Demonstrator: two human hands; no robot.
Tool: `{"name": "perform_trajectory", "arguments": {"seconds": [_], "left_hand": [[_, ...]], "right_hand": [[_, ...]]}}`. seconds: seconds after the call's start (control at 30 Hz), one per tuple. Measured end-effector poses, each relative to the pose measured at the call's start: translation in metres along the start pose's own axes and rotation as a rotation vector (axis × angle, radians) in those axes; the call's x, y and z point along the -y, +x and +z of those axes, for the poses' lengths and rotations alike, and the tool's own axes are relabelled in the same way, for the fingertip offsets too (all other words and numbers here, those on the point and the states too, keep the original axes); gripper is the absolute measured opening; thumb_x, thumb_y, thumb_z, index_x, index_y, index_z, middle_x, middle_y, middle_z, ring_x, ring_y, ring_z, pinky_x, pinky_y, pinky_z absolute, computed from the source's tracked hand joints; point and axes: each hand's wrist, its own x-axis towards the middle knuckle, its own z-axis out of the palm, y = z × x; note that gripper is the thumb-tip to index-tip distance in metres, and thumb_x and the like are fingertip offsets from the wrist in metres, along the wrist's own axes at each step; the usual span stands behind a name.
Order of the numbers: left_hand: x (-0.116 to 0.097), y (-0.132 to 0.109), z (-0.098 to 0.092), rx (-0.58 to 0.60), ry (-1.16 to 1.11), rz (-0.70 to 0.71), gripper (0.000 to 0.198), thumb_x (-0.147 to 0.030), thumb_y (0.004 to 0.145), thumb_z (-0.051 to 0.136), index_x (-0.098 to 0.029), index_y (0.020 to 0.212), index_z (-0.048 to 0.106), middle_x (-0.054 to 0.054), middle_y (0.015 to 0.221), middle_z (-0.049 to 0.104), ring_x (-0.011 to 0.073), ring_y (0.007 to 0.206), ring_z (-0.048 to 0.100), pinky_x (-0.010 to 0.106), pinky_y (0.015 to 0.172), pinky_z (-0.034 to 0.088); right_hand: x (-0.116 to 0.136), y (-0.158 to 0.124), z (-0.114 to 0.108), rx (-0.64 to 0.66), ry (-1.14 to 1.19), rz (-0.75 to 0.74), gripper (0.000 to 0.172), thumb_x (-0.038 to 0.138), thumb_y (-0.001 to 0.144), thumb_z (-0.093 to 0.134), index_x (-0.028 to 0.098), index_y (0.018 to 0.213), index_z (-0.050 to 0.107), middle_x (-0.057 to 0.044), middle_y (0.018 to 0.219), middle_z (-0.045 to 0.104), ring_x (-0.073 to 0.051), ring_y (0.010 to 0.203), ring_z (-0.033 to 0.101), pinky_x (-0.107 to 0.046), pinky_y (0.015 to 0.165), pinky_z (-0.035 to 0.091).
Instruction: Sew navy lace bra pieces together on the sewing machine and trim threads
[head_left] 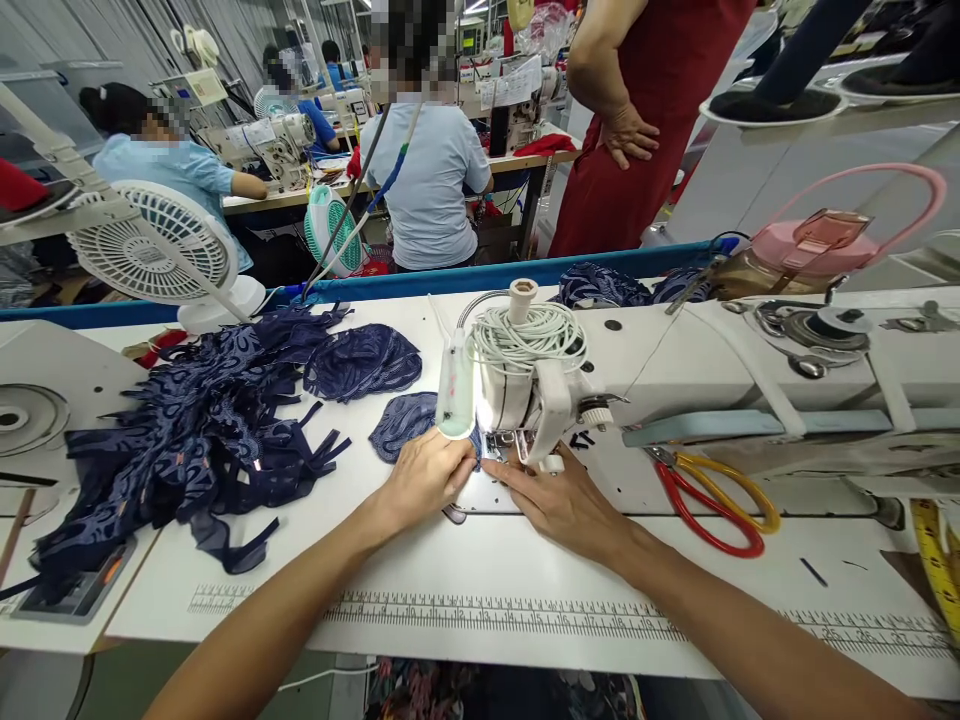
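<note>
Fingers (pixel 461 462) of left hand (pixel 424 478) curled on one lace piece (pixel 401 425), right hand (pixel 566 502) extended, hold unclear, one pair of scissors (pixel 667 476)

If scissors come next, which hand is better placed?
Probably the right hand: it is nearer the scissors, which lie on its side. The left hand is farther across, at the navy lace piece.

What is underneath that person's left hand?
Dark blue patterned fabric shows just beyond the left hand, with white tabletop nearby. What lies directly beneath the hand is covered.
</note>
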Motion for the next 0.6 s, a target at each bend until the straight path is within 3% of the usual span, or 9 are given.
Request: {"name": "perform_trajectory", "arguments": {"seconds": [0.27, 0.47, 0.6], "left_hand": [[-0.001, -0.005, 0.006, -0.078, -0.020, -0.047, 0.020, -0.020, 0.095, 0.048, -0.019, 0.080, 0.061, 0.002, 0.078, 0.061, 0.0147, 0.074, 0.057, 0.026, 0.064, 0.042], [-0.009, -0.012, 0.007, -0.254, 0.255, 0.169, 0.017, -0.013, 0.093, 0.050, -0.017, 0.080, 0.060, 0.003, 0.075, 0.062, 0.0172, 0.073, 0.054, 0.035, 0.074, 0.037], [-0.005, -0.011, 0.014, -0.268, 0.326, 0.241, 0.020, -0.009, 0.092, 0.049, -0.017, 0.077, 0.059, 0.001, 0.071, 0.059, 0.0153, 0.069, 0.050, 0.037, 0.080, 0.039]], "right_hand": [[0.006, 0.004, -0.005, 0.049, -0.043, -0.052, 0.039, 0.009, 0.095, 0.041, 0.021, 0.126, 0.059, -0.005, 0.093, 0.063, -0.013, 0.064, 0.048, -0.034, 0.076, 0.038], [0.005, 0.001, -0.003, 0.052, -0.025, -0.052, 0.037, 0.010, 0.095, 0.044, 0.020, 0.127, 0.059, -0.005, 0.091, 0.063, -0.014, 0.067, 0.048, -0.034, 0.075, 0.039], [0.004, 0.000, -0.002, 0.041, -0.012, -0.062, 0.039, 0.010, 0.095, 0.042, 0.020, 0.130, 0.058, -0.006, 0.091, 0.063, -0.016, 0.072, 0.051, -0.036, 0.078, 0.040]]}}
